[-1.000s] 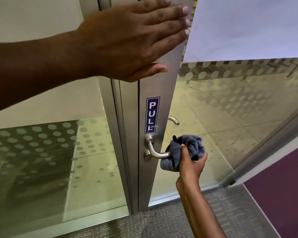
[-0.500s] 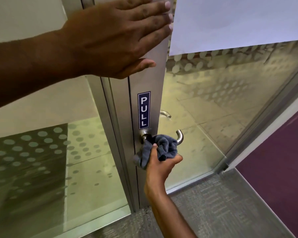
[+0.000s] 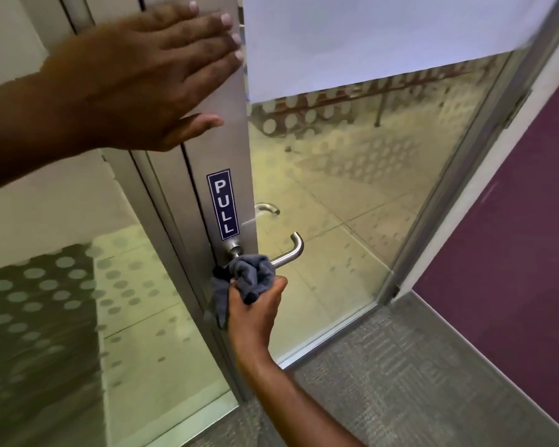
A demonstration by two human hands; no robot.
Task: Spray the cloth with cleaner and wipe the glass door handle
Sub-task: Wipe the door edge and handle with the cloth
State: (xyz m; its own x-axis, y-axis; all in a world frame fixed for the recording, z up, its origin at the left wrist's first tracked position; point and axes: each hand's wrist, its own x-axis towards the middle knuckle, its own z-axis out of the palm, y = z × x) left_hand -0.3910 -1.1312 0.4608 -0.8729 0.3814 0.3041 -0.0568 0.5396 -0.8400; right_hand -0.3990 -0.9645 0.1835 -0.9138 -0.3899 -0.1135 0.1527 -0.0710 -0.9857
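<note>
Where the forearm rises from the lower edge: right hand [image 3: 255,312], fingers closed around a bunched cloth.
Cloth [image 3: 249,275]: grey-blue, soft, crumpled into a wad; one loose tail hangs down beside the wrist; upper part pressed on the inner stretch of the handle, next to its round base.
Door handle [image 3: 289,253]: brushed silver metal lever, tubular, outer end bent back in a hook; outer end bare, inner end under the cloth.
Sign [image 3: 223,204]: dark blue vertical sticker, white letters PULL, just above the handle's base.
Door frame [image 3: 226,137]: matt grey metal stile carrying handle and sign.
Left hand [image 3: 149,82]: flat against the stile above the sign, fingers open and spread.
Glass panel [image 3: 352,195]: clear, band of frosted dots, white sheet across the top.
Floor: grey carpet [image 3: 417,375].
</note>
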